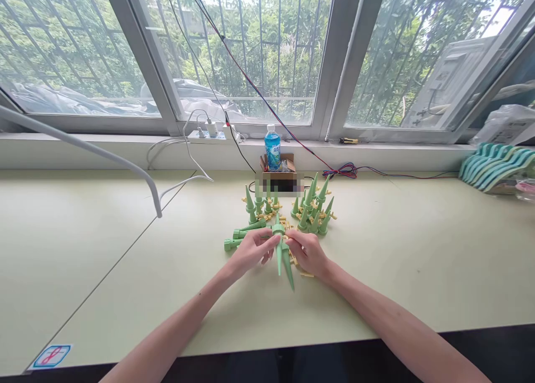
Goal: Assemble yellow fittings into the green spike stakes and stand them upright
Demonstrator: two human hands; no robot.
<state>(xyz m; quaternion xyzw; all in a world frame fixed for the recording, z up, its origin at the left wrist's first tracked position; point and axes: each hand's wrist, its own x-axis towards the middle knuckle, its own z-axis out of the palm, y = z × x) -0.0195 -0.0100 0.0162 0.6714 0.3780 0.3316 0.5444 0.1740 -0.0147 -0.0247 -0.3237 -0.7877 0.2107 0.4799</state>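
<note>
My left hand (251, 250) pinches the top of a green plastic cone spike (278, 249) that points down toward me, held just above the pale green table (376, 271). My right hand (308, 251) is closed beside it, fingertips at the spike's top near a small yellow part; what it grips is too small to name. A second green spike (288, 268) lies under the held one. Behind the hands, several green spikes stand upright (311, 210) among scattered yellow pieces (267, 216), and others lie flat on the left (240, 235).
A small cardboard box (279, 178) and a blue-labelled water bottle (272, 148) stand at the back by the window sill. A power strip (211, 133) with cables sits on the sill. A white cable (104, 155) crosses the left. Teal items (495, 163) are stacked far right.
</note>
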